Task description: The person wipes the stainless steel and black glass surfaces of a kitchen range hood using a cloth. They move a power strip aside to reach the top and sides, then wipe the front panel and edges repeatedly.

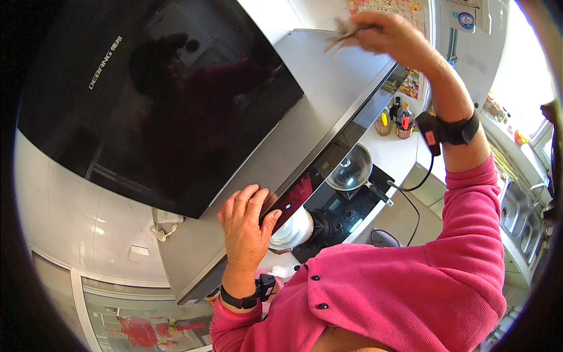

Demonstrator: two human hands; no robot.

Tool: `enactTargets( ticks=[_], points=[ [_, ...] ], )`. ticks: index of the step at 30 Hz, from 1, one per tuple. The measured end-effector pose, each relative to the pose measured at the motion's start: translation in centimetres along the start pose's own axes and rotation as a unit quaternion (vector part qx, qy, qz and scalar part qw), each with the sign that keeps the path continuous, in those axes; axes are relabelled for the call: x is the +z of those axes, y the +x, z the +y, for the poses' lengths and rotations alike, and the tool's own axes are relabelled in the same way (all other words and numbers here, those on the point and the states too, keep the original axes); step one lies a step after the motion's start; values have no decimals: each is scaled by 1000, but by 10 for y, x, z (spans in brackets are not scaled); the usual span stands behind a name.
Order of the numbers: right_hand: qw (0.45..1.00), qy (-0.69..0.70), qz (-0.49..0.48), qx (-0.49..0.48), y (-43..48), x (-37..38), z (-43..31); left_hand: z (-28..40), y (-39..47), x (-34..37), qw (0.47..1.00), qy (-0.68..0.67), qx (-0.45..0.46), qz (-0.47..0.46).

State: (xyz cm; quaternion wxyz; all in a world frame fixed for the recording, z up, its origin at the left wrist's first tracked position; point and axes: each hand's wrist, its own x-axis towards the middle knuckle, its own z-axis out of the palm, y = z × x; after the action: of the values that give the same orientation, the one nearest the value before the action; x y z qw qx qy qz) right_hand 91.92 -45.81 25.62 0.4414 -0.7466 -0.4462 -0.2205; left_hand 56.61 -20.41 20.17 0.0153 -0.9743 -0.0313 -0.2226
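A range hood with a black glossy front panel (pixel 176 105) and a grey metal ledge (pixel 281 145) fills the upper left. My left hand (pixel 244 224) rests on the ledge's front edge, fingers on top and thumb over the rim; it holds nothing. At the top, above the ledge's far end, my right hand (pixel 378 35) is closed around a crumpled greyish-brown cloth (pixel 341 37), which is blurred. Whether the cloth touches the metal cannot be told.
Below the hood, a lidded frying pan (pixel 352 169) and a pale round vessel (pixel 292 231) stand on a black gas hob (pixel 338 215). Sauce bottles (pixel 403 121) stand on the counter beyond. A double sink (pixel 519 211) lies at the right. A cable hangs from my right wrist strap.
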Motion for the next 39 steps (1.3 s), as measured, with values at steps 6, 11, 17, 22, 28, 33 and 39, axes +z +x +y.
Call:
enactTargets(
  ticks=[6, 11, 17, 22, 28, 33, 39],
  points=[
    [933, 18, -180, -311, -13, 110, -105, 2, 1, 0, 998, 38, 34, -44],
    [914, -88, -253, -304, -26, 160, -109, 0, 1, -4, 996, 26, 46, -75],
    [933, -199, -188, -233, -31, 110, -41, -4, -5, -5, 997, 8, 42, -66],
    [907, -403, -111, 52, -21, 17, 48, -5, -5, -6, 996, -6, 51, -67],
    [922, -333, -30, 193, -29, -26, 90, -2, -4, -7, 996, -10, 45, -71],
    [957, -255, 57, 130, 8, -35, 69, 2, -2, -9, 996, -6, 49, -78],
    [985, -88, 19, 146, 86, 1, 50, 1, 2, -8, 994, -12, 41, -103]
  ],
)
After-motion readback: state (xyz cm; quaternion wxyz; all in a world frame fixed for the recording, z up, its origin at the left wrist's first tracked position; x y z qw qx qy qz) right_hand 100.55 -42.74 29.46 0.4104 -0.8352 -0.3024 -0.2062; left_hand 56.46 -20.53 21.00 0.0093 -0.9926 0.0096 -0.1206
